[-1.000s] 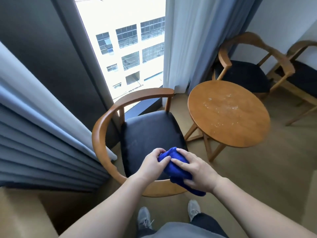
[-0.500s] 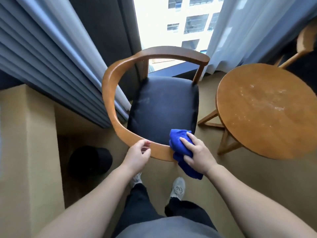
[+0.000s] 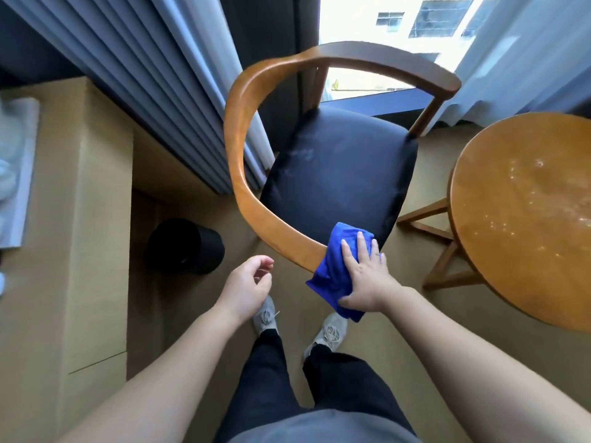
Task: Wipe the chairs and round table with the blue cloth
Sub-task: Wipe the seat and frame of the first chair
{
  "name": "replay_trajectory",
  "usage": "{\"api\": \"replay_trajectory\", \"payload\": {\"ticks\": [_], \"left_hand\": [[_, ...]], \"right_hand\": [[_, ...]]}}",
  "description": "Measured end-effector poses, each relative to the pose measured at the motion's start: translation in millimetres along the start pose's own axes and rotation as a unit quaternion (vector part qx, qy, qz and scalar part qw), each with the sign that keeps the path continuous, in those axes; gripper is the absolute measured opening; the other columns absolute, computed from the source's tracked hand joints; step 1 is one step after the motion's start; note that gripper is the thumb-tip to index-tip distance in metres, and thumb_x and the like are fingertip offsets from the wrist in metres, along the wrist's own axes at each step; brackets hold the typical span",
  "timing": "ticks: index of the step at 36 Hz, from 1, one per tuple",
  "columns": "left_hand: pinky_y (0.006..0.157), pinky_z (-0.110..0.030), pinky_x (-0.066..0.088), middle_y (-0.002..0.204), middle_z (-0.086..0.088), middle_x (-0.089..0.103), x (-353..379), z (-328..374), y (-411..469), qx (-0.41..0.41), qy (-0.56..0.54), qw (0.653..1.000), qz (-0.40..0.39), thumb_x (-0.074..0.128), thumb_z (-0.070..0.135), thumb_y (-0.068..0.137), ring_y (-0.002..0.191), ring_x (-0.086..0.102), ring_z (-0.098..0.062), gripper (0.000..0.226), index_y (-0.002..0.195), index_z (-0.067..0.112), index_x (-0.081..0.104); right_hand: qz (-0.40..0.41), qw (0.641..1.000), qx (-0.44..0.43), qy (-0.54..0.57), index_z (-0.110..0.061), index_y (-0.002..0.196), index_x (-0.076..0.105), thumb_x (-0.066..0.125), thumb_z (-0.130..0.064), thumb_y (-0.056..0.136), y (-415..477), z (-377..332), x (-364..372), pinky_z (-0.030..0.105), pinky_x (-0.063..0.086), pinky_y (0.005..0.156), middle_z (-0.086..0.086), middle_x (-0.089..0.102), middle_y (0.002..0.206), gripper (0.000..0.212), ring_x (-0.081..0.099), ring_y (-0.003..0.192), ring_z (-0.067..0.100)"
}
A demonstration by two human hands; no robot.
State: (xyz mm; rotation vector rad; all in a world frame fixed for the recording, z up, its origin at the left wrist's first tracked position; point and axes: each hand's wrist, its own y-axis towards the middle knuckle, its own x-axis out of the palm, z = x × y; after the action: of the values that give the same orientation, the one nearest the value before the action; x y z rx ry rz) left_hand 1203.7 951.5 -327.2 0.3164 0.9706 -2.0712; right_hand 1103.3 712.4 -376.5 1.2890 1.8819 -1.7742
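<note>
the blue cloth lies over the near end of the bent wooden rail of the wooden armchair, right by the near corner of its black seat. part of the cloth hangs down below the rail, over the floor.

the right hand lies flat on top of the cloth. its fingers are straight and spread a little, and they press the cloth onto the rail. the thumb lies along the low edge of the cloth.

the left hand is in the air, just beside the rail and to the left of the cloth. it touches nothing. its fingers are loosely bent and it holds nothing.

the seat has pale, dusty marks near its far left side. a round wooden surface stands to the right of the chair, close to it but apart. its top has shiny spots and smears.

a black round bin sits on the floor to the left of the chair. grey-blue curtains hang behind the chair, with a bright window between them. two grey shoes stand on the floor under the hands.
</note>
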Motion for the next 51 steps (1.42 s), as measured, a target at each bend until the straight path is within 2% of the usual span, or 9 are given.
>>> {"api": "replay_trajectory", "payload": {"ticks": [4,9,14,17,24,28,31,38,51], "left_hand": [[0.071,-0.003,0.040,0.101,0.017,0.062,-4.1,-0.4,-3.5,0.005,-0.010,1.000,0.011,0.053,0.013,0.091,0.091,0.057,0.005,0.025,0.105,0.033,0.058],[0.074,-0.006,0.041,0.102,0.016,0.061,-9.4,-0.6,-4.6,0.005,-0.018,1.000,0.019,0.052,0.012,0.092,0.094,0.058,0.002,0.024,0.108,0.030,0.058],[0.080,-0.010,0.043,0.103,0.014,0.062,-12.8,-6.0,-5.9,0.002,-0.027,0.999,0.032,0.052,0.010,0.093,0.097,0.058,-0.001,0.024,0.109,0.027,0.059],[0.082,-0.014,0.045,0.105,0.013,0.061,-15.7,-13.2,-7.7,-0.003,-0.024,0.999,0.033,0.052,0.012,0.094,0.099,0.057,-0.002,0.024,0.112,0.026,0.059],[0.078,-0.007,0.043,0.103,0.013,0.063,-27.7,-31.3,0.2,-0.007,-0.031,0.999,0.044,0.053,0.011,0.093,0.097,0.059,-0.002,0.023,0.107,0.028,0.059],[0.080,-0.011,0.044,0.101,0.012,0.063,-40.0,-37.7,13.8,-0.006,-0.026,0.999,0.043,0.054,0.010,0.092,0.096,0.059,-0.003,0.023,0.108,0.024,0.061],[0.077,-0.005,0.042,0.100,0.014,0.063,-50.5,-40.0,24.1,0.001,-0.026,0.999,0.044,0.054,0.010,0.092,0.094,0.059,0.000,0.023,0.108,0.024,0.061],[0.076,-0.005,0.042,0.099,0.013,0.064,-80.1,-51.9,48.5,0.012,-0.032,0.998,0.044,0.055,0.008,0.091,0.093,0.060,-0.002,0.022,0.105,0.024,0.062],[0.077,-0.004,0.043,0.098,0.020,0.062,-130.5,-85.6,83.1,0.011,-0.042,0.998,0.049,0.056,0.013,0.092,0.093,0.060,0.003,0.024,0.103,0.034,0.059]], "right_hand": [[0.043,0.997,-0.050,-0.034,-0.027,0.152,-0.001,0.064,-0.064,0.063,-7.9,26.8,-8.1,0.041,0.018,0.115,0.008,-0.008,0.160,0.116,0.004,0.145,0.034],[0.042,0.997,-0.022,-0.054,-0.031,0.151,-0.010,0.061,-0.076,0.057,-4.8,25.0,-1.8,0.049,0.003,0.117,0.010,-0.023,0.157,0.126,-0.016,0.144,0.036],[0.044,0.998,-0.020,0.034,-0.027,0.152,-0.006,0.075,-0.063,0.059,-0.6,13.8,5.4,0.040,0.022,0.113,0.005,-0.022,0.157,0.128,-0.002,0.144,0.032],[0.070,0.997,-0.020,0.018,-0.023,0.153,-0.002,0.075,-0.063,0.061,1.9,2.6,8.8,0.039,0.027,0.112,0.010,-0.016,0.158,0.125,0.007,0.141,0.033],[0.094,0.994,-0.007,-0.057,-0.019,0.151,0.005,0.064,-0.072,0.063,22.1,-29.3,2.0,0.044,0.020,0.113,0.020,-0.001,0.158,0.119,0.022,0.134,0.039],[0.088,0.993,0.006,-0.081,-0.017,0.151,0.005,0.063,-0.072,0.065,32.8,-46.5,-2.7,0.054,0.005,0.116,0.022,0.002,0.157,0.117,0.005,0.142,0.046],[0.095,0.990,0.012,-0.104,-0.013,0.151,0.008,0.060,-0.074,0.066,38.7,-57.4,-4.1,0.055,0.001,0.116,0.025,0.005,0.156,0.118,-0.001,0.143,0.045],[0.105,0.993,0.031,-0.050,-0.011,0.148,0.013,0.064,-0.074,0.060,56.8,-88.7,-16.3,0.040,0.029,0.109,0.024,0.019,0.151,0.120,0.028,0.133,0.038],[0.105,0.990,0.079,-0.042,-0.009,0.144,0.012,0.067,-0.074,0.058,110.7,-168.5,-42.1,0.036,0.040,0.098,0.026,0.025,0.141,0.121,0.040,0.118,0.036]]}}
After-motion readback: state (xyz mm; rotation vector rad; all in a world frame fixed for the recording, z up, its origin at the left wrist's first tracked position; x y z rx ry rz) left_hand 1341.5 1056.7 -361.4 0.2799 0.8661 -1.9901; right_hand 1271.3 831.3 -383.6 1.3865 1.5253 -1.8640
